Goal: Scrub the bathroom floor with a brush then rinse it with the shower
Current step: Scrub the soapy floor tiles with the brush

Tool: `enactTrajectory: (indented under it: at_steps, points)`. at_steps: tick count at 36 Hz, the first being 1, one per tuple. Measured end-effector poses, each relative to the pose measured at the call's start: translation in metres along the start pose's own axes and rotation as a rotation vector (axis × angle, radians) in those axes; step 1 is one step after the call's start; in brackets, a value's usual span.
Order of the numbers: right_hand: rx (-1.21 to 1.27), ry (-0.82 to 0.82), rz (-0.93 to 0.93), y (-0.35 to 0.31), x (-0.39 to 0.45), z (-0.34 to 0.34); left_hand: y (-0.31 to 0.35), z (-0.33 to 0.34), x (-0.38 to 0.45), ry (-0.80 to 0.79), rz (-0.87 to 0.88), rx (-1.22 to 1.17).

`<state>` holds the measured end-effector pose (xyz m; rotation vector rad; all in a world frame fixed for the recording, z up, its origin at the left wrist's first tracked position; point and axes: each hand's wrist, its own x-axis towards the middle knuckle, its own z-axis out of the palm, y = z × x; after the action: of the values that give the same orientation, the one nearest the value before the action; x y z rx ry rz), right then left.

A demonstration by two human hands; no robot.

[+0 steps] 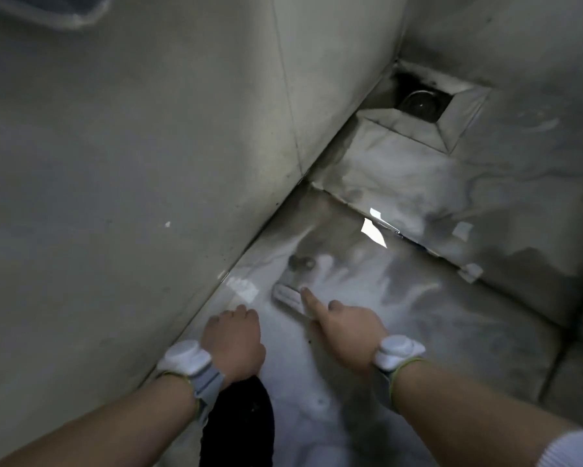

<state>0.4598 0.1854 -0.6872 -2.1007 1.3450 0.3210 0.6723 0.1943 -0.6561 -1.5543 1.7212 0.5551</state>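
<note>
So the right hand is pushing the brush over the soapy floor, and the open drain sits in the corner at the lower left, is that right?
Not quite. The right hand does hold the brush on the soapy floor, but the head view shows the open drain in the corner at the upper right, beyond the tiled step, not at the lower left.

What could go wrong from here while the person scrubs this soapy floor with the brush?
1. The floor is covered in white foam, so the person may slip.
2. The right hand holds the brush with a finger stretched along it; the wet brush might slide out.
3. The drain stands open, so dirt may clog it.
</note>
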Motion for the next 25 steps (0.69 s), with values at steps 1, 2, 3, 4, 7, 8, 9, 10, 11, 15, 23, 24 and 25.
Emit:
enactTrajectory:
  at_steps: [1,2,3,4,7,8,9,10,11,15,23,24,25]
  points:
    - [-0.022,-0.025,-0.054,0.007,-0.001,0.002,0.000,0.006,0.006,0.016,-0.004,-0.007]
    - [-0.037,-0.031,-0.057,0.014,0.000,0.000,0.001,0.010,0.011,0.013,-0.005,-0.003]
    - [-0.090,-0.005,-0.020,0.026,0.004,0.000,0.005,0.014,0.014,0.003,-0.003,-0.007]
    - [-0.104,0.124,0.079,0.037,0.009,-0.006,0.006,0.013,0.013,-0.001,-0.017,-0.015]
    - [0.087,0.460,0.611,0.094,0.034,-0.038,0.008,0.015,0.016,-0.031,-0.030,-0.069]
    - [0.175,0.467,0.693,0.112,0.041,-0.052,0.007,0.015,0.020,-0.040,-0.026,-0.087]
    - [0.213,0.464,0.720,0.120,0.047,-0.065,0.005,0.014,0.023,-0.042,-0.022,-0.099]
    - [0.197,0.472,0.726,0.122,0.049,-0.075,0.004,0.012,0.025,-0.044,-0.019,-0.101]
    - [0.162,0.487,0.710,0.113,0.052,-0.079,0.003,0.013,0.027,-0.045,-0.019,-0.111]
    - [0.111,0.377,0.303,0.037,0.042,-0.035,0.006,0.017,0.027,-0.024,-0.035,-0.133]
    - [-0.045,0.343,0.117,0.054,0.042,0.000,0.009,0.032,0.021,0.031,-0.052,-0.196]
    - [0.007,0.459,0.299,0.077,0.048,-0.013,0.009,0.033,0.021,0.020,-0.057,-0.213]
    - [0.063,0.497,0.441,0.101,0.053,-0.029,0.008,0.033,0.021,0.013,-0.063,-0.226]
